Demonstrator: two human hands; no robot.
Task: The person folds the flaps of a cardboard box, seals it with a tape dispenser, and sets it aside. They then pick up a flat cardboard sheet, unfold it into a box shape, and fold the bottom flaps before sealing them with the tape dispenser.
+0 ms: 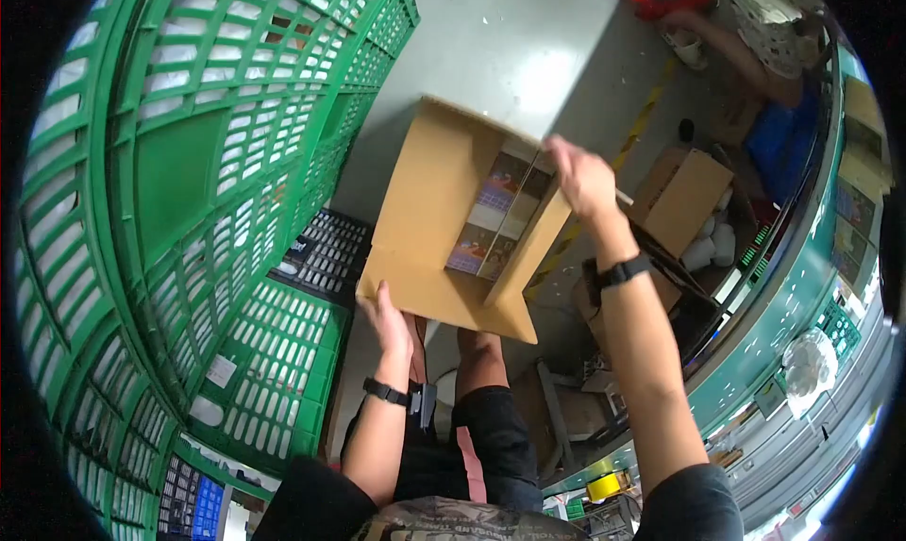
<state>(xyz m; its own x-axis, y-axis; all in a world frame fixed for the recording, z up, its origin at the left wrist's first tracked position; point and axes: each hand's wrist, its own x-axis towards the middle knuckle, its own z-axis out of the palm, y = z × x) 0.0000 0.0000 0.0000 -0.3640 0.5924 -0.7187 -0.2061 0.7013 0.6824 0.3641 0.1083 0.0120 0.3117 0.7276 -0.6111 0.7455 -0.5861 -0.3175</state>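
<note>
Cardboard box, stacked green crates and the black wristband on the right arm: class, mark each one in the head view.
cardboard box [425, 211]: head view, on its broad outer flap.
green crates [198, 154]: head view, on the lattice side wall.
black wristband [625, 270]: head view, on the strap across the right wrist.

hands gripping cardboard box, apparently packets inside
</note>
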